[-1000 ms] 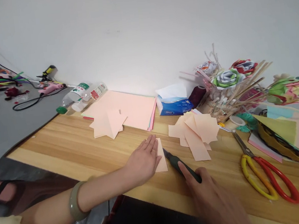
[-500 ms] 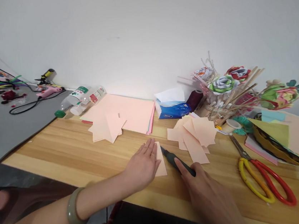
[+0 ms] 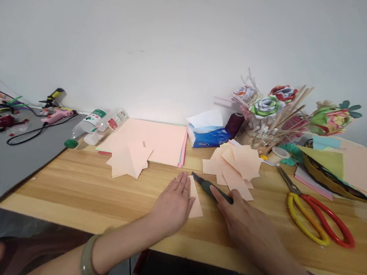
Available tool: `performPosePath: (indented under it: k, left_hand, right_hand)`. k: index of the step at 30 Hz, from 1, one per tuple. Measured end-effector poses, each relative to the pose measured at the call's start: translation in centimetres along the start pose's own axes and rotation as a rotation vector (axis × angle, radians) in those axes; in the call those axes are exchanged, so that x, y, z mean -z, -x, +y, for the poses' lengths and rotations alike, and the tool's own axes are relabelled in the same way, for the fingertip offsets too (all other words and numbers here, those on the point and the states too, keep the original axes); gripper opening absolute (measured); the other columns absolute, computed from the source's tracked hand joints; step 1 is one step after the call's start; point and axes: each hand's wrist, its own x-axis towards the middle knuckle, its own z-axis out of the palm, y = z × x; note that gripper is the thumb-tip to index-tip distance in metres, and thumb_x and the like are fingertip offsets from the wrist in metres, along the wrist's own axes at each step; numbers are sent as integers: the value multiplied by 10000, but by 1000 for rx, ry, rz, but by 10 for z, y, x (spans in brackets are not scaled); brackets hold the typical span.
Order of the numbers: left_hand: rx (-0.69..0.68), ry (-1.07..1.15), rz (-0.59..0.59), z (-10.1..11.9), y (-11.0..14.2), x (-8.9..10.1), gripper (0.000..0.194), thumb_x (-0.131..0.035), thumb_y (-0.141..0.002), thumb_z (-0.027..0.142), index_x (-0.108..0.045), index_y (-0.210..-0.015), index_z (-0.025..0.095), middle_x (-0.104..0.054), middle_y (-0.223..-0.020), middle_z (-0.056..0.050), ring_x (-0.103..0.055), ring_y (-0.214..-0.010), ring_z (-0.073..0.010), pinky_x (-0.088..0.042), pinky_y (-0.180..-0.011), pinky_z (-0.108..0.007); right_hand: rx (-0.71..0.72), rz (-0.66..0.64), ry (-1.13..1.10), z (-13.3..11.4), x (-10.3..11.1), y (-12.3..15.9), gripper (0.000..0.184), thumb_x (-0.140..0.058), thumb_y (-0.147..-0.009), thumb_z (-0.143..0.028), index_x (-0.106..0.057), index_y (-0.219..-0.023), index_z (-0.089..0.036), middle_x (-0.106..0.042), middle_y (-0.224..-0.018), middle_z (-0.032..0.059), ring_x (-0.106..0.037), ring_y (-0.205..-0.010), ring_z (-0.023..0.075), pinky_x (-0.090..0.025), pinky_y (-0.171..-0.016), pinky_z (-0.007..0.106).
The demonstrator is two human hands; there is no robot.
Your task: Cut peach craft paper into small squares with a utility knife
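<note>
My left hand [image 3: 174,202] lies flat with its fingers stretched out over a small peach paper piece [image 3: 195,204], pressing it to the wooden table [image 3: 86,188]. The hand hides most of the paper; its right edge shows. In my right hand [image 3: 242,214] is a dark utility knife [image 3: 211,189], its blade pointing up and left, close to the top right corner of that paper. Further right is a loose pile of peach paper pieces [image 3: 236,166]. On the left, several pointed peach pieces [image 3: 128,159] lie partly over a stack of larger coloured sheets [image 3: 160,135].
Scissors [image 3: 301,199] with yellow and red handles lie at the right. Behind are a blue tissue pack [image 3: 208,137], paper flowers [image 3: 268,106] and wooden sticks [image 3: 289,116]. Clear bottles [image 3: 90,121] and a pink glue gun [image 3: 58,115] are at the back left.
The knife's tip has shifted slightly up along the paper's right edge. My left hand keeps its place on the paper. The whole view has moved a little.
</note>
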Motion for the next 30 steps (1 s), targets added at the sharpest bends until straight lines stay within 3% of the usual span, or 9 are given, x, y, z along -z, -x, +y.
performPosePath:
  k: [3,7,10,13,18,21,24,30]
  left_hand:
    - [3,110,34,-6,1,0,478,-319,-948,259,-403,-1302,-51,-398,-1366,-242,-336,-1306,-295,-324,-1067,-421]
    - [70,320,52,-17,-7,12,419,-341,-898,115,-423,-1305,60,-482,-1340,-150,-433,-1254,-208,-349,-1052,-360]
    - [195,345,-100,-26,-22,28,537,-463,-749,36,-453,-1275,142,-554,-1266,-106,-486,-1186,-224,-384,-990,-361]
    - [249,339,-243,-31,-39,41,461,-537,-675,80,-574,-1126,173,-658,-1059,-84,-595,-1006,-256,-464,-807,-326]
    - [193,332,-405,-29,-61,54,219,-550,-669,156,-650,-848,235,-684,-818,-7,-645,-776,-221,-428,-587,-250]
    - [146,301,-456,-23,-70,61,157,-586,-650,186,-640,-793,223,-669,-863,-21,-626,-831,-229,-422,-619,-253]
    - [132,271,-458,-23,-75,63,253,-646,-601,206,-616,-853,212,-643,-969,-43,-587,-927,-243,-423,-699,-269]
    - [97,330,-507,-36,-75,54,130,-681,-548,209,-576,-626,202,-614,-656,11,-588,-653,-208,-391,-564,-259]
  right_hand:
    - [-81,28,-60,5,3,0,517,-462,-846,-125,-417,-1344,-259,-586,-922,59,-625,-616,148,-428,-441,220]
    - [-221,211,-176,19,5,17,444,-389,-907,-229,-389,-1348,-284,-585,-973,51,-605,-567,132,-388,-393,218]
    - [-293,347,-292,31,3,39,420,-334,-935,-296,-370,-1353,-292,-579,-975,51,-614,-630,145,-409,-412,219]
    - [-384,409,-357,44,-3,61,439,-330,-937,-310,-329,-1375,-322,-574,-966,50,-624,-726,167,-456,-472,230]
    - [-543,371,-372,64,-18,95,459,-347,-931,-327,-301,-1387,-346,-578,-1031,62,-632,-777,188,-495,-534,266]
    - [-602,356,-376,72,-24,112,462,-342,-929,-344,-301,-1389,-343,-576,-1051,70,-637,-774,199,-507,-563,291]
    - [-588,327,-397,77,-29,126,476,-348,-923,-358,-294,-1396,-332,-579,-1012,63,-638,-746,191,-504,-567,283]
    - [-772,233,-289,97,-38,123,469,-304,-931,-402,-383,-1362,-234,-591,-980,74,-624,-676,185,-436,-444,263]
